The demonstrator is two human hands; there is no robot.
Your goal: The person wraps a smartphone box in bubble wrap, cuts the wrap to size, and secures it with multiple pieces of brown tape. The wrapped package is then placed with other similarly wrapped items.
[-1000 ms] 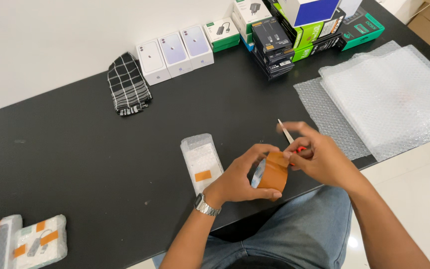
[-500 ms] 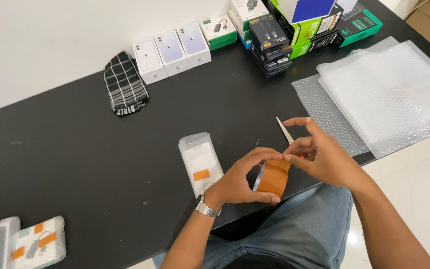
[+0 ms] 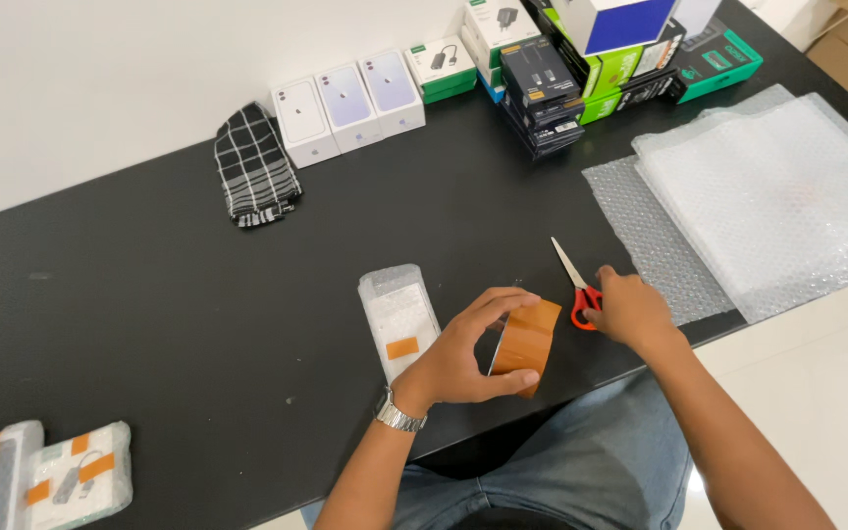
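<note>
A: What do we hold, closest to our body?

B: Our left hand [image 3: 458, 358] grips a roll of brown tape [image 3: 525, 346] at the near edge of the black surface [image 3: 149, 324]. The thumb is under the roll and the fingers curl over its top, so the roll stands on its edge. There is a metal watch [image 3: 397, 412] on that wrist.

A: And the other hand?

B: Our right hand [image 3: 630, 309] lies on the surface just to the right of the tape. It rests on the red handles of the scissors [image 3: 575, 285]. The fingers are bent over the handles, but we cannot tell if they really close around them. The blades point away from us.

A: What lies beside the tape?

B: Just to the left we see a small packet wrapped in bubble wrap [image 3: 399, 316], with one piece of brown tape on it. At the far left corner near us lie two more wrapped packets [image 3: 41, 476].

A: And further away?

B: To the right are sheets of bubble wrap [image 3: 768, 196], one on another. Further back lies a folded checked cloth [image 3: 254, 177], then three white boxes [image 3: 347, 103] in a row, and a pile of green, black and blue boxes [image 3: 591, 59] at the far edge.
</note>
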